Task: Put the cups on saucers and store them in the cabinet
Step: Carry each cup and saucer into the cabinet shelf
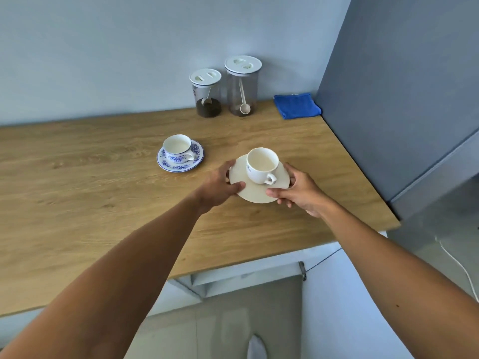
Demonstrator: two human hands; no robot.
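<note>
A plain white cup (pixel 261 165) stands upright on a cream saucer (pixel 255 194) over the wooden counter (pixel 103 193). My left hand (pixel 220 186) grips the saucer's left rim, thumb on top. My right hand (pixel 298 190) grips its right rim the same way. To the left, a blue-flowered cup (pixel 178 146) sits on its matching blue-patterned saucer (pixel 181 165), apart from both hands. I cannot tell whether the cream saucer touches the counter.
Two clear lidded jars (pixel 206 93) (pixel 243 86) stand at the back wall, each with a scoop inside. A folded blue cloth (pixel 296 105) lies beside a grey cabinet side (pixel 394 99) on the right. Below the counter edge are white cabinet fronts (pixel 337 294) and floor.
</note>
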